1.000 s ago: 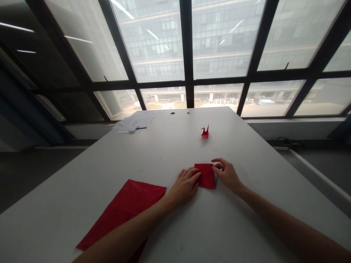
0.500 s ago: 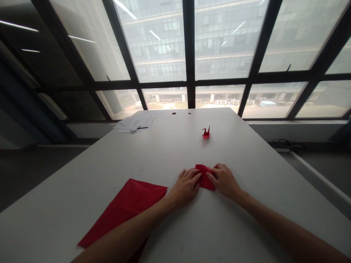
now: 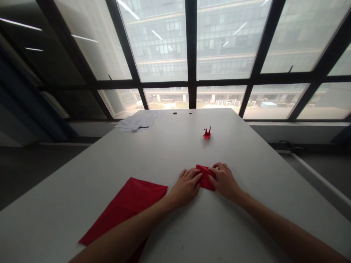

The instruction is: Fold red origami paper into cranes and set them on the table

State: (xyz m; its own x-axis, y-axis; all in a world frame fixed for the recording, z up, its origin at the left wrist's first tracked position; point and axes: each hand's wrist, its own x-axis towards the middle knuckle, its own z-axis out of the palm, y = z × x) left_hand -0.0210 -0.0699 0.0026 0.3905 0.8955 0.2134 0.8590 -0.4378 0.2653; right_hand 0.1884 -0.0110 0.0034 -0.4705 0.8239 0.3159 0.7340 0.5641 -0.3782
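A small folded piece of red paper (image 3: 206, 178) lies on the white table between my two hands. My left hand (image 3: 187, 184) rests flat on its left side, fingers stretched out and pressing it to the tabletop. At the right edge, my right hand (image 3: 224, 179) has its thumb and fingers closed on the paper; those fingers hide part of that edge. A larger sheet of red paper (image 3: 128, 199) with crease lines lies to the left, partly covered by my left forearm. Farther off stands a red origami crane (image 3: 207, 133).
Loose white papers (image 3: 135, 121) with a dark pen (image 3: 143, 127) on them lie at the far left of the white table (image 3: 170, 149). Large windows (image 3: 161, 47) rise behind the far edge. A blue curtain (image 3: 30, 98) hangs at the left.
The small paper's raised, curved upper right part now lies flatter. My right fingers have shifted slightly over it, while my left hand stays nearly in place.
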